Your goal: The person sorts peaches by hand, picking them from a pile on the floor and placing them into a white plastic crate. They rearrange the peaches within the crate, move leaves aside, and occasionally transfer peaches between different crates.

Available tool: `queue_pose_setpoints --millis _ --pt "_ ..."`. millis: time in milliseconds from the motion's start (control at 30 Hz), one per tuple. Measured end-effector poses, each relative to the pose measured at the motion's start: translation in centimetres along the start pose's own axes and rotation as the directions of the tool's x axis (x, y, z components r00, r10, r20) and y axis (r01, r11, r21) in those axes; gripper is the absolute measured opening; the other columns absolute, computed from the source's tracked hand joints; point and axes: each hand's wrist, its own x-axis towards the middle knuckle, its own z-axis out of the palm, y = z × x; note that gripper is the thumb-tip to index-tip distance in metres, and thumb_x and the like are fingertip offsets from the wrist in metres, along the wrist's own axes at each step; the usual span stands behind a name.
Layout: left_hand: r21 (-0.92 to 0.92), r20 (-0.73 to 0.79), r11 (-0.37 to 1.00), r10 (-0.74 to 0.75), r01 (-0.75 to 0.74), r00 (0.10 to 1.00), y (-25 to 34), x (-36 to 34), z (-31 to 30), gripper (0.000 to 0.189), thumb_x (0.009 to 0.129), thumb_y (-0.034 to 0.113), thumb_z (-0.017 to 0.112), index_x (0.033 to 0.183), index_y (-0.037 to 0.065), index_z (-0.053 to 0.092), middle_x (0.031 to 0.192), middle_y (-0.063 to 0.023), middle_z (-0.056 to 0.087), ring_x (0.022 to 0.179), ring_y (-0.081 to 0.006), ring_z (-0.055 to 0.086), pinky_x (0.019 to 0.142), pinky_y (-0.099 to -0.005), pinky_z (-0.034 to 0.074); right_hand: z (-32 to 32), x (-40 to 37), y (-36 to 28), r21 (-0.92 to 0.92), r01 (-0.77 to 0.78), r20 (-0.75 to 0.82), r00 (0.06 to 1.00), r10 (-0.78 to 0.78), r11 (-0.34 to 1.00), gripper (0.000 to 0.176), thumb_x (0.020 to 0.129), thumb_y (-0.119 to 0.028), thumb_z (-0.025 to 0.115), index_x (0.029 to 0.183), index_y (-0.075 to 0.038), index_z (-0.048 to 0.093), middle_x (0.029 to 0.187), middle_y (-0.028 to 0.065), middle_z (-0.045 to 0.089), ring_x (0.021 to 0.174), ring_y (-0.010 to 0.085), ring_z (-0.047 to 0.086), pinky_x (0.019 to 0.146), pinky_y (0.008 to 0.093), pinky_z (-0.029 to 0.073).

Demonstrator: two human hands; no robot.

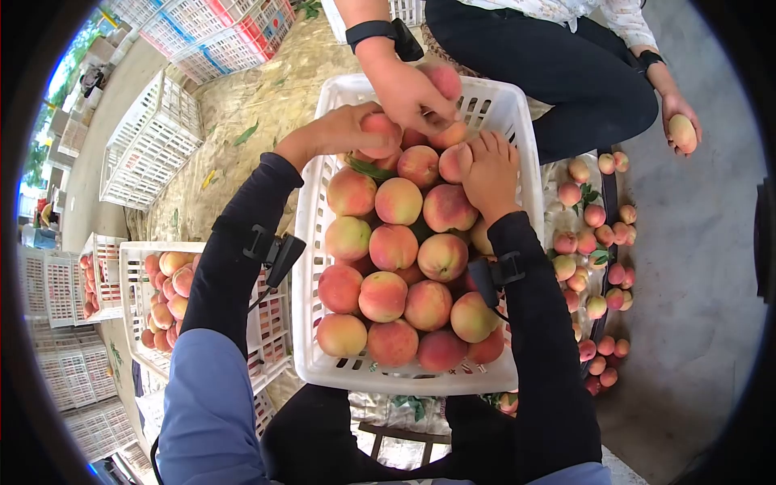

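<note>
A white plastic crate (305, 267) full of red and yellow peaches (394, 246) stands in front of me. At its far left part, my left hand (335, 133) is closed around a reddish peach (380, 136), just above the others. My right hand (491, 176) lies at the right side of the crate, its fingers curled over a peach (453, 163); part of that fruit is hidden under the hand. Between my hands a co-worker's hand (408, 95) reaches in from the far side, with a peach (441, 81) against it. A green leaf (369, 168) lies among the fruit.
The co-worker's other hand (677, 121) holds a pale peach (683, 134) at the right. Loose peaches (594, 216) lie on the ground beside the crate. To the left stand another peach-filled crate (125, 271), a white crate (153, 141) and stacked crates (214, 40).
</note>
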Motion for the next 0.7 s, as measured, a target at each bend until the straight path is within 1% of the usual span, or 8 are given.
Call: queue_pose_setpoints --millis 133,200,267,367,467,567,667,700 --pt "0.025 0.144 0.997 0.072 -0.076 0.987 0.5 -0.4 1.8 0.071 0.087 0.051 0.061 0.139 0.005 0.051 0.131 -0.0193 0.058 0.128 -0.0298 0.052 0.108 -0.0382 0.040 -0.1 -0.1 0.0 0.009 0.007 -0.011 1.000 -0.006 1.000 0.035 0.093 -0.029 0.052 0.108 -0.004 0.069 0.116 0.0142 0.065 0.119 0.0315 0.052 0.105 0.0458 0.032" --pt "0.365 -0.020 0.931 0.001 0.007 1.000 0.0 -0.2 3.7 0.072 0.087 0.062 0.053 0.132 0.006 0.059 0.135 -0.0223 0.056 0.130 -0.0365 0.049 0.110 -0.0416 0.037 -0.2 0.0 -0.2 0.037 -0.012 -0.020 1.000 0.013 0.999 0.034 0.093 -0.030 0.051 0.108 -0.005 0.069 0.117 0.0140 0.065 0.120 0.0314 0.051 0.106 0.0455 0.031" --pt "0.401 -0.067 0.916 0.031 -0.002 0.997 -1.3 0.6 3.9 0.071 0.088 0.065 0.049 0.126 0.007 0.064 0.132 -0.0222 0.057 0.127 -0.0389 0.051 0.110 -0.0432 0.037 0.2 0.0 0.1 0.007 -0.013 -0.010 1.000 0.013 1.000 0.034 0.093 -0.030 0.051 0.110 -0.005 0.069 0.117 0.0139 0.065 0.120 0.0312 0.051 0.106 0.0453 0.031" --pt "0.316 0.015 0.948 -0.051 0.044 0.999 -1.1 1.6 1.9 0.066 0.092 0.061 0.045 0.128 0.009 0.063 0.126 -0.0211 0.062 0.119 -0.0361 0.057 0.105 -0.0421 0.042 0.0 -0.1 0.1 -0.026 -0.017 0.030 0.999 0.018 1.000 0.035 0.093 -0.030 0.051 0.112 -0.006 0.068 0.119 0.0139 0.065 0.122 0.0310 0.051 0.107 0.0450 0.030" --pt "0.356 0.326 0.924 -0.262 0.139 0.908 -1.6 2.6 -1.0 0.053 0.095 0.048 0.048 0.127 0.008 0.063 0.120 -0.0187 0.066 0.108 -0.0333 0.063 0.097 -0.0408 0.047 -0.1 -0.1 0.0 -0.013 -0.022 0.047 0.999 0.023 1.000 0.035 0.094 -0.030 0.051 0.113 -0.007 0.068 0.121 0.0142 0.065 0.122 0.0309 0.051 0.108 0.0449 0.030" --pt "0.500 0.398 0.823 0.058 -0.269 0.916 -2.9 2.9 -1.4 0.046 0.083 0.023 0.067 0.123 0.003 0.061 0.115 -0.0136 0.067 0.102 -0.0301 0.064 0.091 -0.0409 0.050 -0.4 0.1 -0.3 0.006 -0.028 0.034 0.999 0.028 1.000 0.035 0.094 -0.030 0.050 0.114 -0.007 0.068 0.121 0.0146 0.064 0.123 0.0310 0.051 0.109 0.0450 0.029" --pt "0.733 0.443 0.503 0.160 -0.459 0.882 -3.1 2.2 -0.6 0.055 0.075 0.024 0.073 0.125 0.005 0.058 0.112 -0.0124 0.068 0.104 -0.0308 0.063 0.095 -0.0422 0.047 -0.4 0.1 -0.4 0.018 -0.036 0.035 0.999 0.035 0.999 0.035 0.094 -0.030 0.050 0.113 -0.007 0.068 0.122 0.0149 0.064 0.123 0.0310 0.050 0.109 0.0451 0.029" --pt "0.772 0.379 0.513 0.104 -0.376 0.920 -3.3 2.4 0.3 0.063 0.071 0.024 0.076 0.128 0.008 0.055 0.114 -0.0102 0.065 0.106 -0.0311 0.060 0.097 -0.0415 0.045 -0.3 0.1 -0.3 0.016 -0.039 0.036 0.999 0.038 0.999 0.035 0.094 -0.030 0.050 0.111 -0.006 0.069 0.122 0.0149 0.064 0.123 0.0310 0.050 0.108 0.0451 0.030"
